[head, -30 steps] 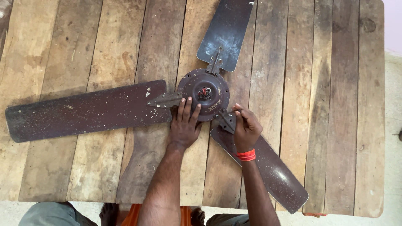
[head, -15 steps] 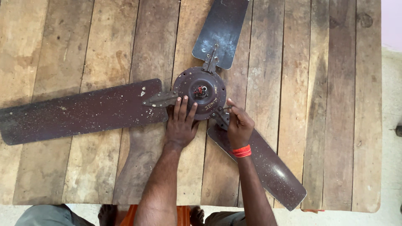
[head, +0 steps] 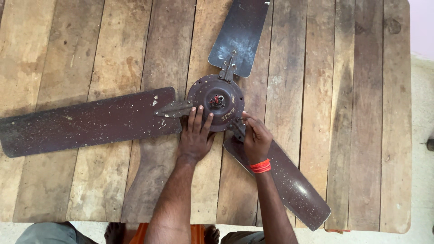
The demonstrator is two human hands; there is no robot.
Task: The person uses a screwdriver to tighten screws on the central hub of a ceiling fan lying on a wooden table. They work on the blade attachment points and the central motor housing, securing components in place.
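A dusty brown ceiling fan lies flat on a wooden plank table (head: 343, 113). Its round motor hub (head: 216, 101) sits in the middle with a small red part at its centre. My left hand (head: 195, 133) rests flat on the near edge of the hub, fingers spread. My right hand (head: 255, 138) has its fingers closed around the metal bracket where the lower right blade (head: 289, 185) joins the hub; I cannot see whether it holds a tool. A long blade (head: 86, 122) runs to the left and a third blade (head: 239, 36) points away from me.
The table's near edge runs along the bottom, with my bare feet (head: 115, 232) and knees showing below it. A pale floor (head: 422, 135) lies past the table's right edge, with a small dark object at the frame's right border.
The view has shifted slightly, so the fan sits a little higher in the frame. My right hand has moved closer to the hub at the blade bracket. The left hand stays on the hub.
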